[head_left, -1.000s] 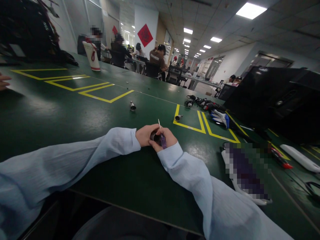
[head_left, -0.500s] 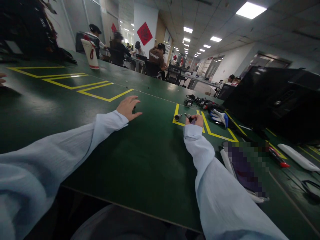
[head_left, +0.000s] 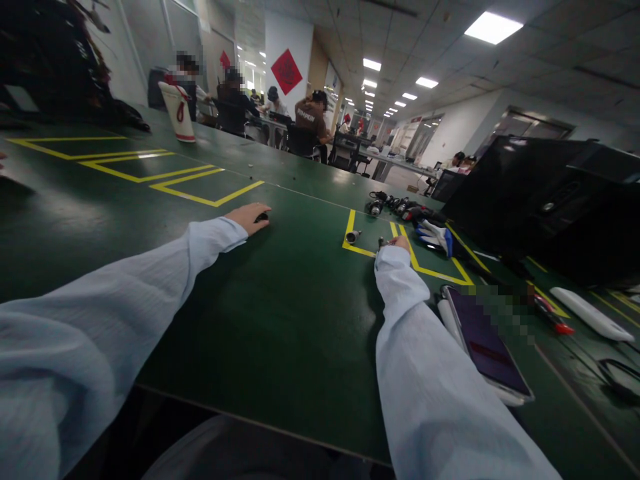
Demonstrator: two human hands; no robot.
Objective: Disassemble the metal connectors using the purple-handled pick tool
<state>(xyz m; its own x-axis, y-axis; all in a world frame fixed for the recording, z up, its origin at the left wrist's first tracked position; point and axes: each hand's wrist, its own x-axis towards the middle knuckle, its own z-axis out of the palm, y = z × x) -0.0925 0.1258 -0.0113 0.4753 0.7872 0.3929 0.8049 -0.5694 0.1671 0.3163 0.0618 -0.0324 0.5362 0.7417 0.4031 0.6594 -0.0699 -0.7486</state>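
My left hand (head_left: 250, 217) rests low over the green table, thumb and fingers apart. A small dark piece (head_left: 261, 217) shows between them; its kind is unclear. My right hand (head_left: 399, 243) is closed at the right-hand yellow outlines, its fingers partly hidden by the wrist. From it pokes a small metal-and-black cylindrical part (head_left: 383, 242), mostly covered. Just left of that hand, a short metal cylinder with an open end (head_left: 353, 237) lies on its side inside a yellow tape outline (head_left: 350, 230).
Dark tools with cords (head_left: 376, 205) and a blue-and-white glove (head_left: 434, 237) lie beyond my right hand. A phone (head_left: 487, 340) is beside my right forearm. A paper cup (head_left: 179, 112) stands at the far left. A large black case (head_left: 545, 200) stands at right. Other people sit behind.
My left hand has come down and slightly left, its fingers lower around the dark piece. The right hand has shifted slightly right and lower, with its part now mostly covered.
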